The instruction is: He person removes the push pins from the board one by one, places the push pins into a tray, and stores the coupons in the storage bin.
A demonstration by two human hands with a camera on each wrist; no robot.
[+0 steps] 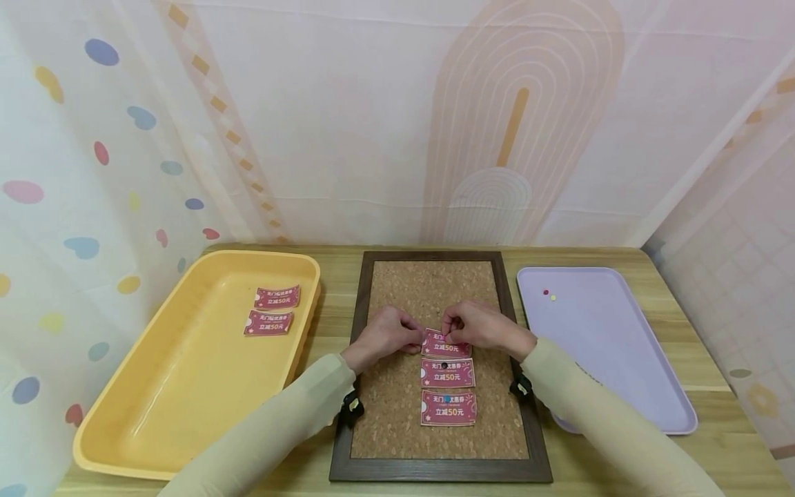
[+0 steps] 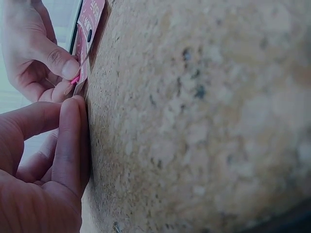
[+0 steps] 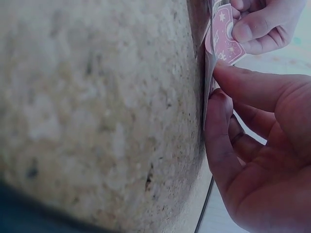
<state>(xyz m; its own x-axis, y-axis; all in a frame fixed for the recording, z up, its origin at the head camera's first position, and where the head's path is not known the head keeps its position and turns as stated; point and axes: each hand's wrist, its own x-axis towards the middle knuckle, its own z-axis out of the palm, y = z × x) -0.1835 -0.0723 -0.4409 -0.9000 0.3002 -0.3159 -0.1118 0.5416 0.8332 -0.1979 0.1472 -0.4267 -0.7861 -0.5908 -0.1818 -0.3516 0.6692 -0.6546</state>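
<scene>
On the brown-framed cork board [image 1: 388, 428], three pink coupons stand in a column. My left hand [image 1: 388, 331] pinches the left edge of the top coupon [image 1: 452, 349], thumb and finger close against the cork. Held in my right hand [image 1: 481, 324] is a pink push pin [image 2: 74, 80], pinched over the upper part of that coupon; its point is hidden. Below, the middle coupon [image 1: 447, 377] carries a black push pin [image 1: 444, 366] near its top edge. A blue push pin [image 1: 447, 399] sits in the bottom coupon [image 1: 448, 413].
A deep yellow tray [image 1: 205, 373] at the left contains two more coupons, an upper coupon [image 1: 277, 297] and a lower coupon [image 1: 268, 323]. At the right, a flat lilac tray [image 1: 615, 338] bears a red pin [image 1: 546, 292] and a yellow pin [image 1: 553, 298]. A patterned curtain hangs behind the table.
</scene>
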